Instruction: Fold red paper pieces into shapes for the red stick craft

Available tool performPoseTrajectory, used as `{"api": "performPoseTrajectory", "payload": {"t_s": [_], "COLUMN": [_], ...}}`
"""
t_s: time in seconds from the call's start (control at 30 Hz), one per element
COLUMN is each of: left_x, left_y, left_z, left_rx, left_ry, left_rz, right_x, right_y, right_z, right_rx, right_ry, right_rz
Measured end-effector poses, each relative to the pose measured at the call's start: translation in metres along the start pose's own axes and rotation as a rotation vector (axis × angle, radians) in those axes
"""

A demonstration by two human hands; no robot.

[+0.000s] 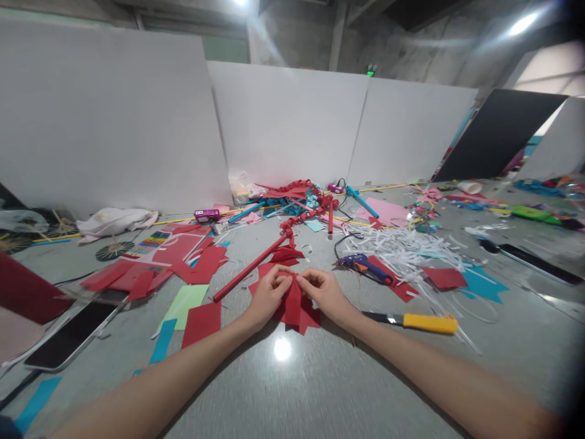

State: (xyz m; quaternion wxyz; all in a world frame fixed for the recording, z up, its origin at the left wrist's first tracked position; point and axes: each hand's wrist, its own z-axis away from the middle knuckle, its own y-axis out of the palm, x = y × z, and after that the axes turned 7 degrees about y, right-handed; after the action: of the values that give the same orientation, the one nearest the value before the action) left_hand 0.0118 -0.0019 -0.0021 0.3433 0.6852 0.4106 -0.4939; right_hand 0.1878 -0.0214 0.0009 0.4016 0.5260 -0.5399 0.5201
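Observation:
Both of my hands meet at the middle of the grey table [320, 390] over a folded red paper piece [295, 308] with pointed flaps. My left hand [267, 292] pinches its upper left part with closed fingers. My right hand [325, 289] grips its upper right part, fingers curled. A long red paper stick [249, 271] runs from beside my left hand up toward a red paper chain [301, 210] farther back.
A yellow-handled utility knife [418, 321] lies right of my right hand. A blue glue gun [363, 265] rests on red paper by white paper shreds [406, 250]. Red sheets [164, 256], a green sheet [185, 302] and a phone [68, 335] lie left. White boards [283, 122] stand behind.

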Motion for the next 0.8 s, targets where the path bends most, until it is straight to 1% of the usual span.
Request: {"api": "performPoseTrajectory", "payload": {"t_s": [0.2,0.33,0.53,0.67,0.8], "left_x": [-0.0028,-0.0054,-0.0033,-0.0017,-0.0008], "left_y": [0.0015,0.0023,0.0018,0.0008,0.0004], "left_z": [0.0026,0.0023,0.0014,0.0013,0.0008], "left_rx": [-0.026,-0.009,-0.019,-0.051,-0.038], "left_ry": [0.012,0.04,0.064,0.094,0.074], "left_rz": [0.01,-0.024,-0.051,-0.107,-0.084], "right_x": [-0.0023,-0.0036,-0.0034,-0.0015,0.0], "right_y": [-0.0006,-0.0009,-0.0005,-0.0003,0.0002], "right_z": [-0.001,-0.0016,-0.0017,-0.0003,0.0012], "right_rx": [-0.005,-0.018,-0.021,-0.012,-0.005], "right_ry": [-0.004,-0.008,-0.01,-0.018,-0.026], "right_rz": [0.0,0.004,0.006,0.017,0.008]}}
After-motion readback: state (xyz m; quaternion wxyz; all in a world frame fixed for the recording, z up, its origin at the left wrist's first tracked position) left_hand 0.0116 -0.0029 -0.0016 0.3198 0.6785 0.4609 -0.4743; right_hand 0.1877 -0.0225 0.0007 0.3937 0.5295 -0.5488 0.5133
